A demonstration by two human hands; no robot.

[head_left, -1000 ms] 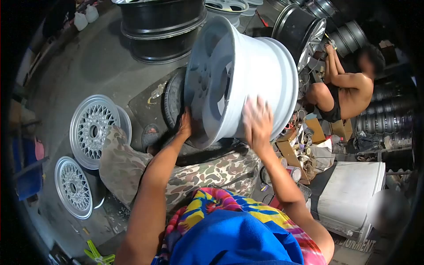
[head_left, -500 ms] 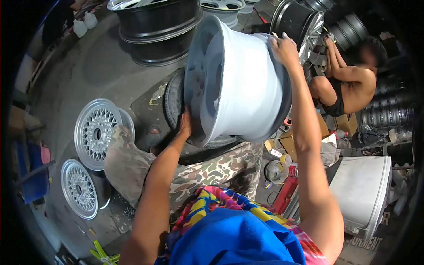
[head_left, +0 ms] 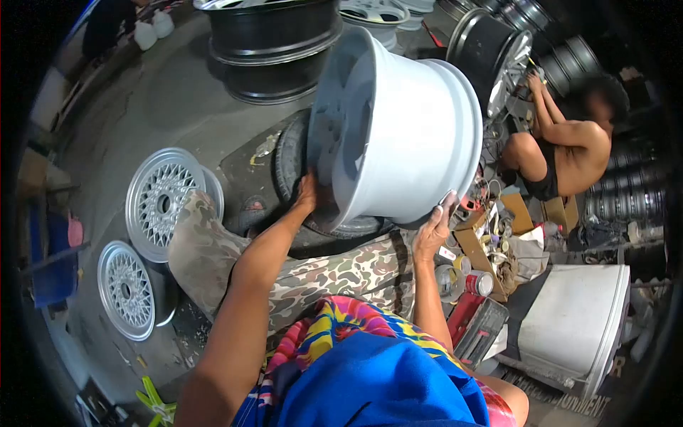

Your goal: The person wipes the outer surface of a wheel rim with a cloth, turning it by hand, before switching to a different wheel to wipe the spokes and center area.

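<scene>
A large wheel rim (head_left: 420, 135), grey-white and tilted on its side, stands over a black tire (head_left: 286, 160) in front of my knees. My left hand (head_left: 306, 193) grips the lip of its spoked face at the lower left, the fingers partly hidden behind the edge. At the lower right, my right hand (head_left: 434, 229) holds the back lip from below, fingertips against the metal. My camouflage-covered leg (head_left: 348, 274) lies just below the rim.
Two silver mesh wheels (head_left: 165, 203) (head_left: 126, 290) stand at left. Black rims (head_left: 274, 43) are stacked behind. A person (head_left: 569, 146) crouches at right beside another wheel (head_left: 491, 53). Cardboard boxes (head_left: 518, 213), a red-and-black toolbox (head_left: 478, 327) and a white bin (head_left: 573, 320) crowd my right side.
My right hand has moved from the top of the rim's back edge down to its lower right. My left hand keeps its place on the front lip. The view has shifted slightly.
</scene>
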